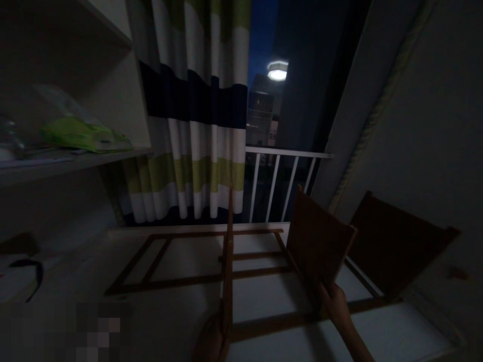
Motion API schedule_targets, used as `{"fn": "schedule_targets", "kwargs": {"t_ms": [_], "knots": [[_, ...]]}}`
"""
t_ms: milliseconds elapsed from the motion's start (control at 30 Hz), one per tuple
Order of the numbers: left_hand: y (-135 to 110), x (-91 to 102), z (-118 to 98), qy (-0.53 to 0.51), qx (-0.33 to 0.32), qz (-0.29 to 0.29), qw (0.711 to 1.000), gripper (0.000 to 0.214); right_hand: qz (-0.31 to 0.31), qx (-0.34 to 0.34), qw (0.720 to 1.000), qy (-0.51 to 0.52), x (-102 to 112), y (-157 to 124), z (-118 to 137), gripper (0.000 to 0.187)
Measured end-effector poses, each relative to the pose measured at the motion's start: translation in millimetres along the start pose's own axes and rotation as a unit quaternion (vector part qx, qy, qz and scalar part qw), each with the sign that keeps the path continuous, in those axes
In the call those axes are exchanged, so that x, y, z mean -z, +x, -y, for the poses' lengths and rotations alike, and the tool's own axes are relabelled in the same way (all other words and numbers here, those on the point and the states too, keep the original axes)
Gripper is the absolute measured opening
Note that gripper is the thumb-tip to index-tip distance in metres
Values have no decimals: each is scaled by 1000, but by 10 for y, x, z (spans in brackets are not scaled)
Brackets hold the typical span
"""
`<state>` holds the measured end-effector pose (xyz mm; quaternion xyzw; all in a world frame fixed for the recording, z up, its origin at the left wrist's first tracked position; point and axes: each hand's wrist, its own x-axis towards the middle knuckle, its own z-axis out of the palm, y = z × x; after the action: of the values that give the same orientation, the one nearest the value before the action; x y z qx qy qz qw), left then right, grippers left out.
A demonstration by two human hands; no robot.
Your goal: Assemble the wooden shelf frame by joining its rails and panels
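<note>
While a flat wooden frame (188, 279) is lying across the white surface (264, 301) below the striped curtain (196, 100), a dark brown panel (396, 241) is leaning at the far right and a second panel (319, 246) is standing tilted just left of it. The right hand (337, 301) is gripping that second panel's near lower corner, fingers closed around it. The left hand (211, 342) is clasping the near end of a thin board (228, 251) standing edge-on near the middle, over the frame.

A striped curtain (192, 110) hangs beside a dark window (305, 90) with a white railing (281, 176) at its foot; a green packet (85, 136) lies on a shelf (75, 163)
</note>
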<state>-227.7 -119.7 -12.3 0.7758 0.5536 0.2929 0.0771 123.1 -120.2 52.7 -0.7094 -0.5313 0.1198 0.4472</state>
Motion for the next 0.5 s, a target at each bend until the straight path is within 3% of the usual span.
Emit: {"fn": "schedule_targets", "kwargs": {"t_ms": [300,433,500], "knots": [[3,82,-16,-66,10,3,998,32,-16,34,999,-9,6,-42,108,42],[-63,172,-24,-87,-1,-5,996,48,-41,24,999,-13,29,-53,91,47],[-117,222,-14,-84,12,-53,995,61,-53,19,998,-12,38,-53,79,49]]}}
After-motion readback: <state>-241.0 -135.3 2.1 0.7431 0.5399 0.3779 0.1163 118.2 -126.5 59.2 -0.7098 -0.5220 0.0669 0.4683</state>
